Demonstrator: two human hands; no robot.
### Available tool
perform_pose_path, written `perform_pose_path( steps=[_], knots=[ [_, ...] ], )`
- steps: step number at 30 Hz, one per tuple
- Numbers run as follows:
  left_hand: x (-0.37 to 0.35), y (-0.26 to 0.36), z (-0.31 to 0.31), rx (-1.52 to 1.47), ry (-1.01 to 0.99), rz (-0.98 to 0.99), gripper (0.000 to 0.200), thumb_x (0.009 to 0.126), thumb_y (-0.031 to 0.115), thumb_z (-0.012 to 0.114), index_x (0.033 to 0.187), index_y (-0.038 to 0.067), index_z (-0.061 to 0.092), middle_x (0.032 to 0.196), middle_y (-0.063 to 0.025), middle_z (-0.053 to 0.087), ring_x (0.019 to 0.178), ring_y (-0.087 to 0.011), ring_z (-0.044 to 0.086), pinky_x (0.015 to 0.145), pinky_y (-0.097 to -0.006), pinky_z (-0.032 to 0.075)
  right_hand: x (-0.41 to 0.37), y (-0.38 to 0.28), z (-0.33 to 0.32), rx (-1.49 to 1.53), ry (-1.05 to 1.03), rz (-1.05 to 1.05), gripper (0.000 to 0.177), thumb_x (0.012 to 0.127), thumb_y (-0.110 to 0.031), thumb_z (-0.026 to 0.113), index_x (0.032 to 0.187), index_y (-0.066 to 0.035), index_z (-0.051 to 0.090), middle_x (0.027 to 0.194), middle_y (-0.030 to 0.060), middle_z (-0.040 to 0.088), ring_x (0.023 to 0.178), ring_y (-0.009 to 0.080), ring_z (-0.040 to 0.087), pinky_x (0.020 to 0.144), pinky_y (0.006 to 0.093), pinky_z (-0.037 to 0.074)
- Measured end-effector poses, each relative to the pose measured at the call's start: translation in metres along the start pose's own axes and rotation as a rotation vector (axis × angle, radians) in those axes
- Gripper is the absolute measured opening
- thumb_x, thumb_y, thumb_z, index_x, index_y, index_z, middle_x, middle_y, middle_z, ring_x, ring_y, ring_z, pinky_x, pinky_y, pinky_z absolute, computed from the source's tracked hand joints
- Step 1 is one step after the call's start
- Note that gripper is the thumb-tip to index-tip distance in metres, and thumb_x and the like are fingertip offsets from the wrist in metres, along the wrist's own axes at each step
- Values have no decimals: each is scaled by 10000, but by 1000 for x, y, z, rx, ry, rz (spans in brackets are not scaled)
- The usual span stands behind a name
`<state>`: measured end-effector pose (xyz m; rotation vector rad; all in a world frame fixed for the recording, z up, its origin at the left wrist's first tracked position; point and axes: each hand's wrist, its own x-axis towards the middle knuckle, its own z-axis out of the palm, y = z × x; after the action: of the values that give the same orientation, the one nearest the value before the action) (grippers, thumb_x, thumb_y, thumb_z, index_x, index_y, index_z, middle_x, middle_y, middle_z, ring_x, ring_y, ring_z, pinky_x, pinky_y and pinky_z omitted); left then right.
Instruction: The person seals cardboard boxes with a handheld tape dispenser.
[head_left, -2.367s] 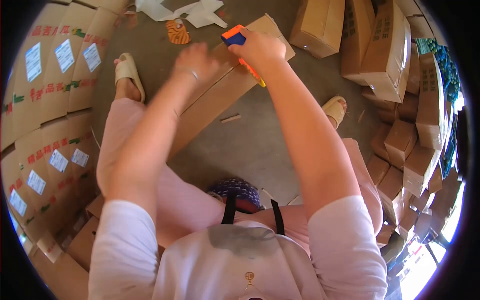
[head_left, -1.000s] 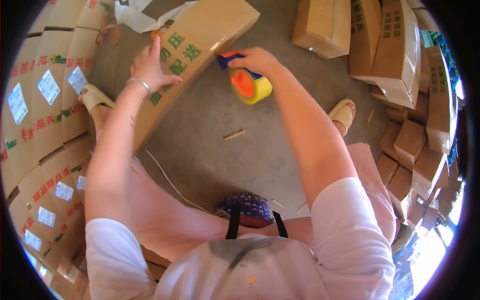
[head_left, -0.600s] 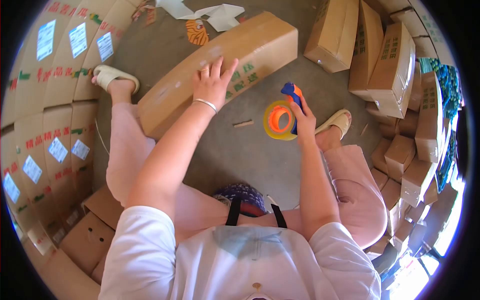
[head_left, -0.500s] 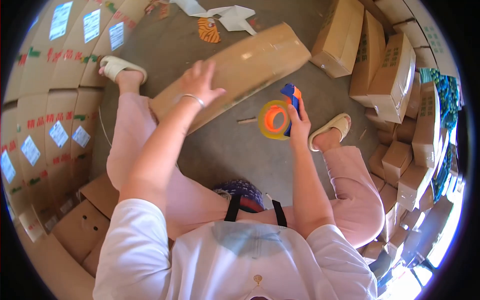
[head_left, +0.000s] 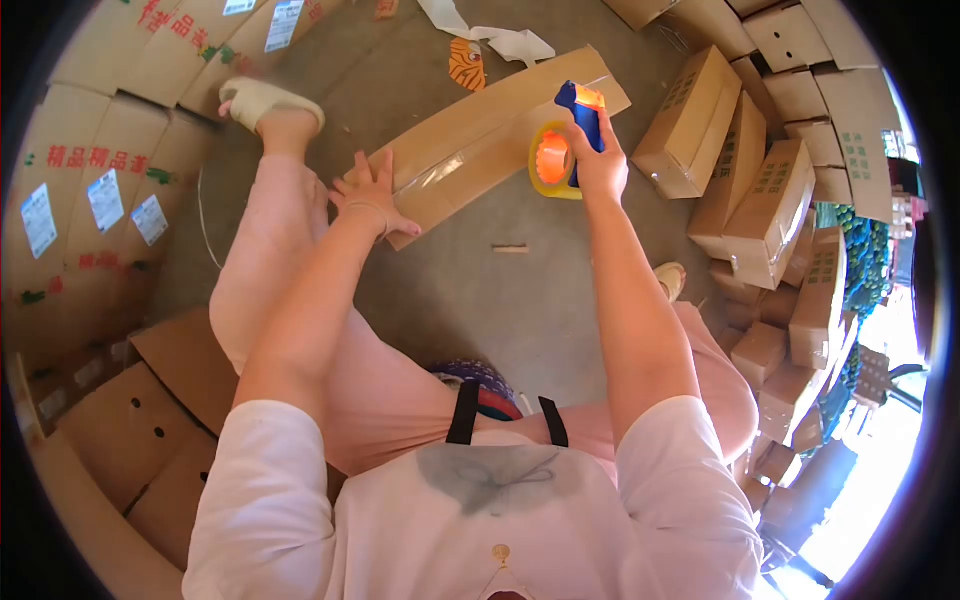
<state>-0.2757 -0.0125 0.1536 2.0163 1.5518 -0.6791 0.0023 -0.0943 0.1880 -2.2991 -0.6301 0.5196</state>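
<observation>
Spreads the left hand (head_left: 370, 198) over the near end of the long box (head_left: 510, 125) on the floor (head_left: 450, 300); grips the tape dispenser (head_left: 588, 125) in the closed right hand (head_left: 605, 172), near the box's far end, partly hiding the handle. Cannot tell the left hand's pressure. Reaches forward with both arms (head_left: 640, 290).

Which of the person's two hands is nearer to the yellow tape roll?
Right. The right hand grips the blue handle beside the yellow tape roll; the left hand is farther away, spread at the near end of the long carton.
</observation>
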Motion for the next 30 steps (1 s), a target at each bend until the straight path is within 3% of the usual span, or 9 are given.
perform_pose_path(
  steps=[3,8,14,20,22,23,27,29,30],
  knots=[
    [-11,7,5,148,48,-6,1391,527,510,877,1546,223,-27,1563,-249,91,1429,-448,162,1140,-548,173,-20,15,-16,58,5,-185,675,786,-387,758,1383,-170,531,1094,97,684,967,120,623,862,270,481],
    [-37,15,33,243,279,90,1243,601,459,854,1548,211,88,1500,-202,314,1386,-398,276,1111,-545,202,-106,20,-49,231,-27,-256,653,803,-243,756,1394,-117,509,1039,69,678,895,105,606,813,247,485],
    [-60,7,64,266,404,577,1037,690,263,814,1524,211,200,1328,-144,440,1281,-335,397,1047,-474,314,-177,39,-53,153,-125,-478,731,738,-187,805,1400,-129,503,1100,113,688,905,130,638,821,289,520],
    [-48,30,55,21,155,712,631,840,360,692,1391,183,441,1085,-77,561,949,-228,585,830,-362,481,-192,52,-47,-120,-176,-730,765,652,-227,840,1354,-131,552,787,112,616,704,256,636,683,353,534],
    [-41,37,31,-1212,-635,437,394,916,452,607,1155,140,598,896,-16,578,791,-154,584,728,-314,496,-191,51,-42,-116,-156,-744,766,647,-227,841,1352,-136,555,795,110,620,690,249,633,663,358,535],
    [-46,39,24,-1209,-643,430,394,916,452,607,1155,140,598,896,-16,578,791,-154,584,728,-314,496,-191,50,-41,-116,-131,-761,768,642,-226,842,1350,-141,558,803,108,624,675,243,630,642,363,535],
    [-38,41,27,-1261,-577,435,376,935,462,579,888,96,650,733,17,577,758,-116,563,693,-283,475,-182,45,-27,-165,-118,-792,771,636,-246,842,1349,-165,561,773,94,580,653,246,621,606,374,532],
    [-14,35,43,-1016,21,616,396,931,447,585,846,69,667,736,-15,619,760,-126,579,694,-314,480,-183,35,-23,-246,-176,-712,764,643,-270,837,1350,-186,561,763,93,567,651,251,619,607,378,533],
    [-6,31,31,-917,81,513,383,930,402,589,843,37,670,807,-59,674,746,-154,600,701,-348,484,-183,33,-23,-336,-217,-637,757,650,-295,832,1351,-207,560,753,93,555,650,256,618,607,383,534]
  ],
)
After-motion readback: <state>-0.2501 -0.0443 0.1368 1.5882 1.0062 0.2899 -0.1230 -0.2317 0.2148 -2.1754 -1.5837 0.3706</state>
